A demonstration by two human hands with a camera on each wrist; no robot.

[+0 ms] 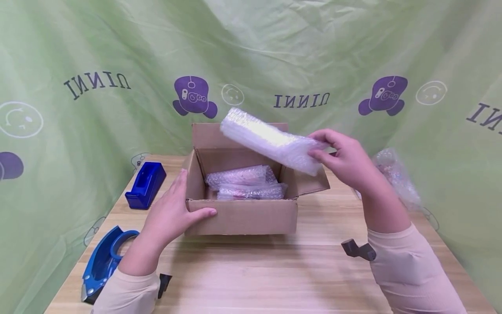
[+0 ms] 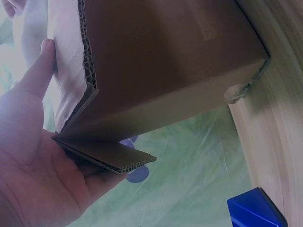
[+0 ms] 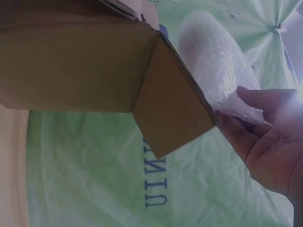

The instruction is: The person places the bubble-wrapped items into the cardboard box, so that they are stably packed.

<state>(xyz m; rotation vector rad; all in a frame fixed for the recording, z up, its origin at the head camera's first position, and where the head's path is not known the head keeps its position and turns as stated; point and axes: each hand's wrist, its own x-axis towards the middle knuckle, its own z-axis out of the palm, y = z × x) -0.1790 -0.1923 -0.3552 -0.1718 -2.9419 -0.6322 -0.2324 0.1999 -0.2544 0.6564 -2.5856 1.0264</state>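
An open cardboard box [image 1: 241, 218] stands on the table, with two bubble-wrapped bundles [image 1: 251, 192] lying inside it. My left hand [image 1: 172, 213] holds the box at its near left corner, thumb on the front wall and fingers along the left side. In the left wrist view, a short side flap [image 2: 111, 153] lies across those fingers. My right hand [image 1: 345, 159] pinches one end of another bubble-wrapped bundle [image 1: 266, 137], long and pale, tilted above the box with its far end higher. What the wrap encloses cannot be made out.
A blue tape dispenser [image 1: 146, 185] stands left of the box. Nearer the front left lies a blue hand-held tape cutter [image 1: 103, 261], partly behind my left forearm. More bubble wrap [image 1: 396, 176] lies at the right table edge. A green printed curtain [image 1: 251, 52] hangs behind the table.
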